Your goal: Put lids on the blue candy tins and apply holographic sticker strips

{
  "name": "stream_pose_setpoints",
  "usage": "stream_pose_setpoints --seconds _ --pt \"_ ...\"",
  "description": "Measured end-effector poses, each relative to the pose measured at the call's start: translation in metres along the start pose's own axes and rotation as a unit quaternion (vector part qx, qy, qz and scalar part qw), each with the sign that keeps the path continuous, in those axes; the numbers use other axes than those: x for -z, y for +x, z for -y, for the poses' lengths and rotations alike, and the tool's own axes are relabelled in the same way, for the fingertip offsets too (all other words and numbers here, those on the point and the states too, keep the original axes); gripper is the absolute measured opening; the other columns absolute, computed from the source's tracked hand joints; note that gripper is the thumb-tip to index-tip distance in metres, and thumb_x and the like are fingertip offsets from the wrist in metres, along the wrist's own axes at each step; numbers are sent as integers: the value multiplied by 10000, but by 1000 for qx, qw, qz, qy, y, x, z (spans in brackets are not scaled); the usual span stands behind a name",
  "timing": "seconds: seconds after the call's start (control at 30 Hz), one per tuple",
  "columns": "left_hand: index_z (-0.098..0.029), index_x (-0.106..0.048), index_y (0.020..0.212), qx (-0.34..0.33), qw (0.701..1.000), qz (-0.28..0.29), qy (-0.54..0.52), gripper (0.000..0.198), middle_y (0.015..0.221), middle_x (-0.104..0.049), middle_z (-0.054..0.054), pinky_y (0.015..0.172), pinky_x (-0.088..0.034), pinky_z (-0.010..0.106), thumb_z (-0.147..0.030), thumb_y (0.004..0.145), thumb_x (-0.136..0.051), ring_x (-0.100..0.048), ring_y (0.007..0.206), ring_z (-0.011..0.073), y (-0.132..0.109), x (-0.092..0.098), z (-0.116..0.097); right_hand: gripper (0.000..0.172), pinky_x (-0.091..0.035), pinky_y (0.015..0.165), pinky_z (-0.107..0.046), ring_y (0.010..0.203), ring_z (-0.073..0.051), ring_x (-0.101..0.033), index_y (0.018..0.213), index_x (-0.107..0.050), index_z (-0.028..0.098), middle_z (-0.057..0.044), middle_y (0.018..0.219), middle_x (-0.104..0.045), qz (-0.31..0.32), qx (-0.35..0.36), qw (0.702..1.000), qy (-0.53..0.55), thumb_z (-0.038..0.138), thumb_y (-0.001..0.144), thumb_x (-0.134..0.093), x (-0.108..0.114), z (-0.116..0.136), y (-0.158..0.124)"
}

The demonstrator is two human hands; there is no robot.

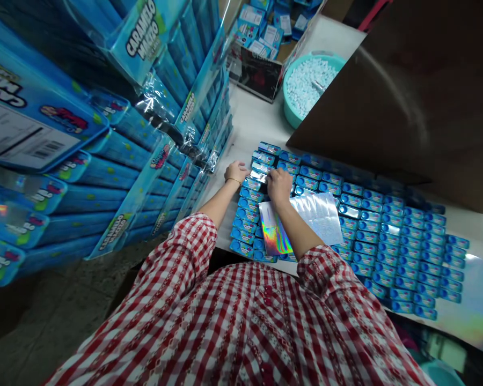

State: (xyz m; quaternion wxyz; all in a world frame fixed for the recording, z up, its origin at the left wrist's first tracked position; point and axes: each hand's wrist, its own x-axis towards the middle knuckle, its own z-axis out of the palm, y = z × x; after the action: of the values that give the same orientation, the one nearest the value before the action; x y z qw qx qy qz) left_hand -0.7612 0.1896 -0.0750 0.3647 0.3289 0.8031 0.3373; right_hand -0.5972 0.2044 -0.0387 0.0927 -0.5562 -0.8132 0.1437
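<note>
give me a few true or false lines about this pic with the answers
The left hand wears a gold-coloured bracelet. True.
The holographic sheet lies on the floor. False: it lies on the blue packs.
The teal basin holds blue packs. False: it holds small white pieces.
The right hand is over the blue packs. True.
Stacked blue boxes stand left of the hands. True.
The sleeves are plain blue. False: they are red and white check.
</note>
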Motion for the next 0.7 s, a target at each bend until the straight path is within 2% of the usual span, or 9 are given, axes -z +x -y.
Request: stream_pose_setpoints --seconds 0.1,0.17,0.2,0.27,0.37,0.43,0.5,0.57,0.7 --pt "-180 -657 870 26 997 -37 63 200 862 -690 52 828 -421 335 -142 674 -648 -619 896 208 -12 8 -11 298 -298 746 -382 860 -259 -459 997 -691 210 -129 939 -588 6 68 997 -26 183 878 -418 19 -11 -13" --pt "-181 -664 923 -37 994 -61 80 182 966 -678 73 861 -411 335 -171 776 -557 -599 944 198 -32 12 -17 345 -291 739 -381 857 -255 -446 1080 -677 226 -129 932 -575 2 82 996 -39 153 871 -412 30 -20 -23" --pt "-183 -667 943 -84 991 -54 92 196 1015 -666 82 880 -404 340 -202 815 -519 -586 971 199 -45 12 -19 358 -290 737 -379 855 -252 -443 1102 -672 228 -127 928 -571 -2 84 996 -44 146 866 -416 35 -25 -28" --pt "-198 -681 929 -166 977 15 134 214 1052 -650 84 909 -394 358 -312 829 -530 -559 1024 220 -73 10 -19 359 -293 732 -372 852 -244 -446 1112 -673 228 -119 926 -570 -14 86 995 -45 152 865 -424 44 -37 -38" --pt "-196 -690 908 -220 949 147 170 273 1012 -646 78 894 -416 363 -405 744 -629 -557 1018 242 -106 2 -13 339 -312 732 -359 862 -228 -466 1090 -683 219 -105 945 -578 -14 119 993 -15 187 892 -410 52 -52 -52" --pt "-177 -690 848 -221 940 209 155 243 913 -658 66 837 -444 337 -385 749 -611 -586 919 220 -116 -5 -8 320 -328 736 -353 876 -221 -476 1092 -681 215 -103 975 -590 6 166 986 1 235 910 -418 53 -59 -61" --pt "-168 -683 791 -200 943 239 120 214 804 -665 43 762 -460 306 -337 781 -552 -597 800 188 -117 -11 -4 301 -339 739 -352 888 -221 -476 1100 -676 224 -102 1003 -606 32 217 975 -10 287 913 -449 50 -62 -67" --pt "-164 -675 766 -170 952 241 79 208 740 -666 25 702 -460 283 -303 787 -523 -595 731 170 -114 -15 -3 297 -351 737 -353 894 -224 -474 1119 -663 232 -101 1023 -622 50 256 965 -38 300 914 -460 43 -63 -72" --pt "-151 -666 751 -134 967 215 12 189 720 -674 17 657 -458 260 -294 767 -543 -595 698 157 -115 -22 -2 336 -394 799 -362 972 -230 -480 1206 -597 185 -118 1110 -618 55 306 948 -67 204 925 -413 27 -68 -81"
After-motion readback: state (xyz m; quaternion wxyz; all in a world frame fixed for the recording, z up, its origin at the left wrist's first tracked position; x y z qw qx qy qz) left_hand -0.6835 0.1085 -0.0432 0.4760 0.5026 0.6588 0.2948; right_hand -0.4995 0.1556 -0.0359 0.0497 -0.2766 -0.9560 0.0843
